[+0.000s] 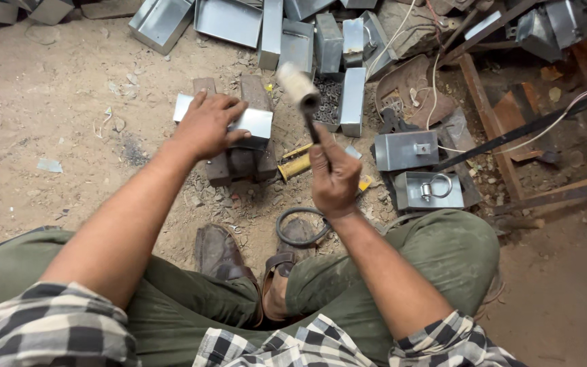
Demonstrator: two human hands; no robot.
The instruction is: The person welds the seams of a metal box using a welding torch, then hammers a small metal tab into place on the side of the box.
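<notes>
Nearest me are the checked sleeves (56, 326) and green trousers (191, 299) of the seated person, legs folded on the dirt floor (49, 102). Moving rightward, I see the left hand (206, 126) pressed flat on a folded sheet-metal piece (256, 122), fingers spread over it, seemingly pinning it to the dark iron block (239, 160) so it cannot shift. Just beside the block lies a yellow-handled tool (295, 165). The right hand (334, 177) has its fingers wrapped tight around the handle of a hammer (300, 88), head raised and blurred above the sheet-metal piece. Further right sit finished metal boxes (412, 170), one bearing a ring latch (436, 187).
</notes>
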